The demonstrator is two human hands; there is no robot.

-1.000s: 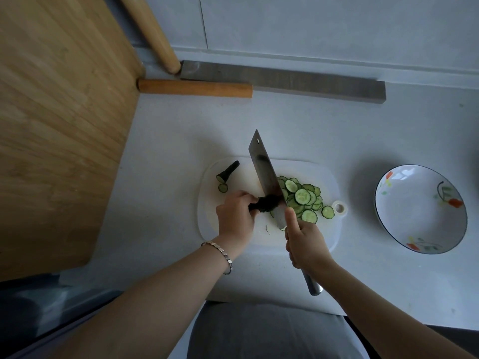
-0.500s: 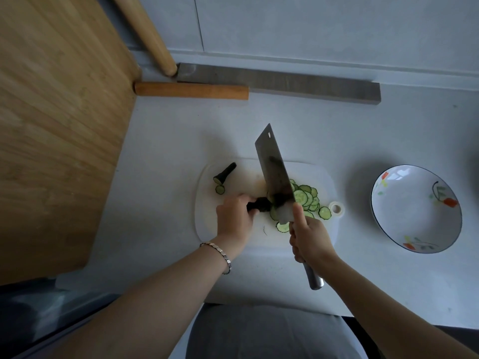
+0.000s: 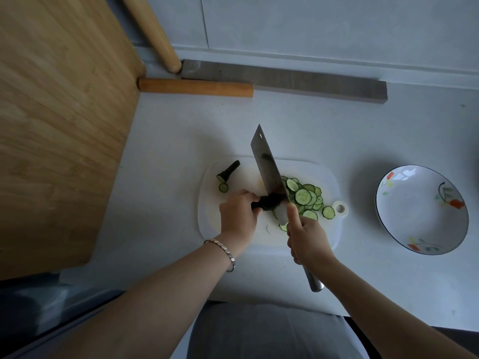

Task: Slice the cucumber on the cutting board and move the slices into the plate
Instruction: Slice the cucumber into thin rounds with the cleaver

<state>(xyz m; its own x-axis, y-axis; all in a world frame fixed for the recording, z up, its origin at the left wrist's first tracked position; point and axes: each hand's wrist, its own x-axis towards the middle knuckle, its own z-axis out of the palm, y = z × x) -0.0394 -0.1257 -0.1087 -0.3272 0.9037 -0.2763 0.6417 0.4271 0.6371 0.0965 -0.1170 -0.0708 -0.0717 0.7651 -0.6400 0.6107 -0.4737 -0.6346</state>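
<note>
On the white cutting board (image 3: 324, 237) my left hand (image 3: 238, 213) holds the short dark remainder of the cucumber (image 3: 267, 202). My right hand (image 3: 307, 238) grips the handle of a cleaver (image 3: 268, 168), forefinger along the blade, whose edge is down at the cucumber's cut end. A pile of green slices (image 3: 304, 196) lies right of the blade. A cut-off cucumber end (image 3: 228, 172) and one slice (image 3: 223, 187) lie at the board's far left. The white flowered plate (image 3: 420, 211) stands empty to the right of the board.
A big wooden board (image 3: 57, 112) fills the left side. An orange wooden handle (image 3: 194, 87), a pale rolling pin (image 3: 155, 35) and a grey bar (image 3: 285, 80) lie along the back wall. The grey counter (image 3: 337, 130) spreads between them and the board.
The cleaver rose and tilted half a second ago, then came back down onto the cucumber. The left hand stayed holding the cucumber piece.
</note>
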